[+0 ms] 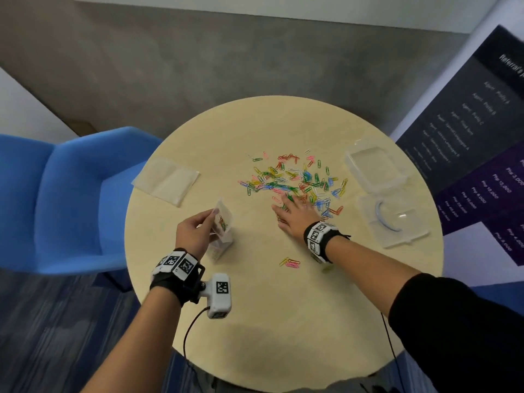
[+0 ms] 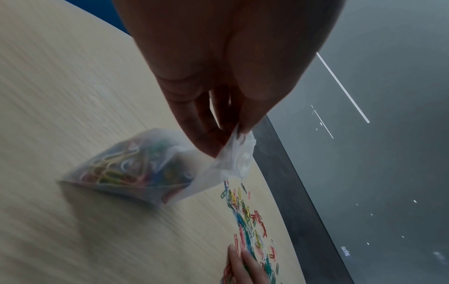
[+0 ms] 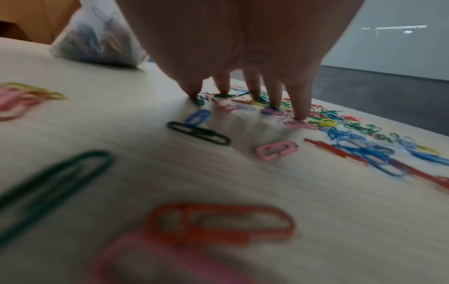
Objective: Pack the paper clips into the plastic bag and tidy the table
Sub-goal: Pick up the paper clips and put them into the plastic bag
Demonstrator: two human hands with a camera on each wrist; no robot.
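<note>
A heap of coloured paper clips (image 1: 295,180) (image 3: 340,123) is spread over the middle of the round table (image 1: 255,321). My right hand (image 1: 295,214) lies spread on the heap's near edge, fingertips (image 3: 301,115) pressing down on clips. My left hand (image 1: 195,231) pinches the top edge of a small clear plastic bag (image 1: 222,225) (image 2: 136,169), which stands on the table partly filled with clips (image 3: 97,38). A few stray clips (image 1: 290,262) lie nearer me, behind the right wrist.
Empty plastic bags (image 1: 166,180) lie flat at the table's left. An open clear plastic box (image 1: 377,165) with its lid (image 1: 394,219) sits at the right edge. A blue chair (image 1: 65,199) stands left of the table; a dark poster (image 1: 467,131) is on the right.
</note>
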